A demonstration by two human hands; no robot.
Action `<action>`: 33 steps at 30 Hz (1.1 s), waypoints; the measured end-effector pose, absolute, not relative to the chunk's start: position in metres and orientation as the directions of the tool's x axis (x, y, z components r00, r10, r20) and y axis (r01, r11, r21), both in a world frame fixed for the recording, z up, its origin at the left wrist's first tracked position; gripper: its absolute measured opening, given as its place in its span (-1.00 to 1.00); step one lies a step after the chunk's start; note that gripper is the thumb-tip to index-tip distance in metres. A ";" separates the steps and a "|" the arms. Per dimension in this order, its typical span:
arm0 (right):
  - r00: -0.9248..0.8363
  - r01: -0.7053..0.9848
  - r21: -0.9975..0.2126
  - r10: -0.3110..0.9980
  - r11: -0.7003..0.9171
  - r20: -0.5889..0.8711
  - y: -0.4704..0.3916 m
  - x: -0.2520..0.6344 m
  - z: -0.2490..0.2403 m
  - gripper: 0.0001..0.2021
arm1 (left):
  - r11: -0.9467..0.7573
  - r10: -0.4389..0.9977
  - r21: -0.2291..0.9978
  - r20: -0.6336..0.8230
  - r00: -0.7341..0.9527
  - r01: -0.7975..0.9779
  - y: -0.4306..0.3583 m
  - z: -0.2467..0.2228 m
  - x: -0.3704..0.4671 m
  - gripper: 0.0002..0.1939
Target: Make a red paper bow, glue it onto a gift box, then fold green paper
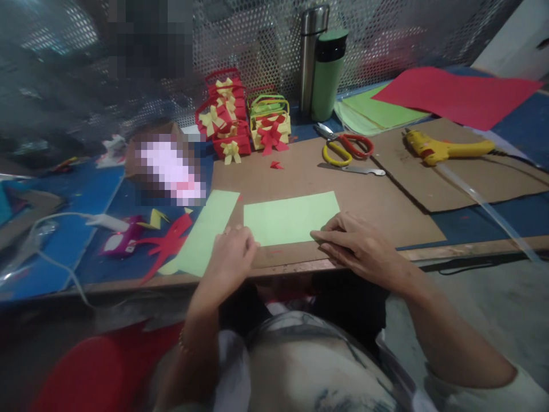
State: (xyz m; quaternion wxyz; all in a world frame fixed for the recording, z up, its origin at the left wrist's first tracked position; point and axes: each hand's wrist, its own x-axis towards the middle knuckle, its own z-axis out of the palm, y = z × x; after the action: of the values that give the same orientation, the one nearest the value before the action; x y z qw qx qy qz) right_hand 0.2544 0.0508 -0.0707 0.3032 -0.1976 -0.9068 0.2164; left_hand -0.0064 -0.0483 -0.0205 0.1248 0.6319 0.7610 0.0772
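A pale green rectangle of paper (294,220) lies on the brown cardboard sheet (287,178) in front of me. My left hand (234,249) has its fingers curled in at the paper's lower left corner; the exact grip is partly hidden. At the lower right corner, my right hand (360,246) holds the paper's edge between thumb and fingers. A second pale green piece of paper (210,229) slants to the left, partly under my left hand and wrist.
Red and yellow paper baskets (229,120) with bows stand at the back. Scissors (343,149), a metal blade (354,169) and a yellow glue gun (446,147) lie to the right. Behind them are a green bottle (328,80) and red sheet (454,94). Red paper strips (169,246) lie left.
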 end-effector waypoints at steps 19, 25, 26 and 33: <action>-0.737 0.242 -0.517 0.502 0.821 0.452 0.051 0.255 -0.071 -0.75 | 0.211 0.977 0.300 -0.077 -0.197 0.930 -0.056 -0.018 -0.024 -0.77; -0.739 0.231 -0.513 0.492 0.827 0.460 0.051 0.255 -0.072 -0.76 | 0.214 0.977 0.290 -0.082 -0.198 0.933 -0.058 -0.020 -0.028 -0.76; -0.740 0.232 -0.509 0.490 0.829 0.461 0.051 0.255 -0.072 -0.76 | 0.214 0.977 0.284 -0.082 -0.199 0.935 -0.058 -0.020 -0.028 -0.75; -0.736 0.236 -0.497 0.487 0.835 0.470 0.051 0.254 -0.071 -0.76 | 0.234 0.969 0.090 -0.098 -0.225 0.968 -0.058 -0.016 -0.015 -0.77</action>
State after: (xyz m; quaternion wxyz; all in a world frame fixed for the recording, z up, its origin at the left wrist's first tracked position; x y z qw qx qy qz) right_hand 0.2544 0.0510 -0.0715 0.3040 -0.1991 -0.9084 0.2068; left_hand -0.0150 -0.0579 -0.0158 0.0664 0.6189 0.7826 0.0051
